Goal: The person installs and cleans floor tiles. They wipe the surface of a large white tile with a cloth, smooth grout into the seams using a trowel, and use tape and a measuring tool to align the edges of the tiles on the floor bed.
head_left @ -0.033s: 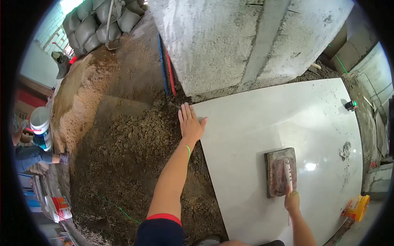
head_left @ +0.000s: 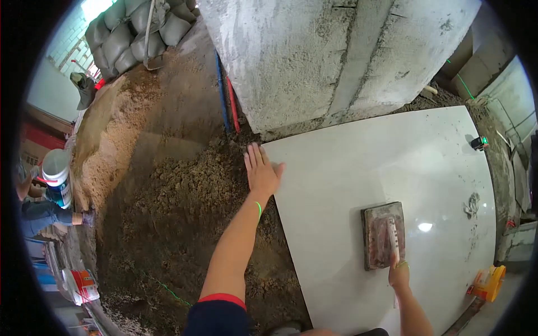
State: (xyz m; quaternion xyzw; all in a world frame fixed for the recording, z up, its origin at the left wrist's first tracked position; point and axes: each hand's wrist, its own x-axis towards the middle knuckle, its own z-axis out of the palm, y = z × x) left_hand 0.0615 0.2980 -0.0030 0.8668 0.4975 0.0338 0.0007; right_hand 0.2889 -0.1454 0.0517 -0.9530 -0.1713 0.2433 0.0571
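Note:
A large pale floor tile (head_left: 336, 185) lies in front of me, with dark smears on its right side. My left hand (head_left: 262, 172) rests at its far left corner, fingers stretched out and together, thumb spread over the tile. A green laser line crosses my left wrist. My right hand (head_left: 399, 274) is closed round the pale handle of a flat rectangular tamper (head_left: 376, 241), whose grimy block is on or just over the tile; I cannot tell which. Loose damp mortar (head_left: 190, 185) borders the tile's left edge.
A rough concrete pillar (head_left: 302, 61) stands beyond the tile, with blue (head_left: 222, 92) and red (head_left: 232, 106) pipes beside it. A small laser device (head_left: 479, 143) sits at the tile's right edge, a yellow object (head_left: 488, 283) lower right. A person's leg (head_left: 47, 217) and buckets (head_left: 56, 166) are at left.

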